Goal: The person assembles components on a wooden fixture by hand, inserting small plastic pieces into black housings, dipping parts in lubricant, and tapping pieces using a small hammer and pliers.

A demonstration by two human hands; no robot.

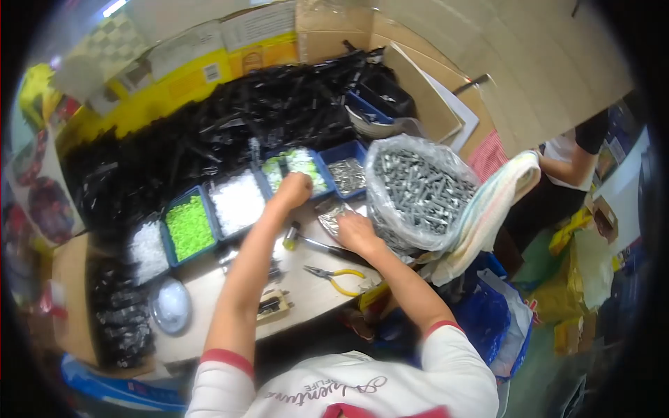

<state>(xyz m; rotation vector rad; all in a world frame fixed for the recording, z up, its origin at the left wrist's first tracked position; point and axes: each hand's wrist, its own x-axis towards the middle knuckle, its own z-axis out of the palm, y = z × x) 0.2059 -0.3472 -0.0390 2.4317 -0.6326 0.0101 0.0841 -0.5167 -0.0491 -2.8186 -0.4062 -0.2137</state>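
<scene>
Shirt (334, 390), bottom centre, reads "Adventure"; mid-frame, left hand (296, 188) by dark piece (283, 166) pointing up-frame, right hand (357, 230) at silvery pile (330, 217); grips, can't tell.

The person wears a white shirt (286, 400) with short sleeves. The left sleeve (221, 390) ends in a red cuff (227, 359), a flat band running round the upper arm; the right sleeve (456, 362) is finished with a matching band (443, 326) in the same red. Across the chest runs a line of dark reddish lettering (345, 390) in a looping script, which seems to read "Adventure", though blur makes the spelling uncertain. Smaller, plain capitals sit close against the script. At the neck is a red collar (383, 411), standing out against the white cloth. Both forearms and both hands are bare.
</scene>
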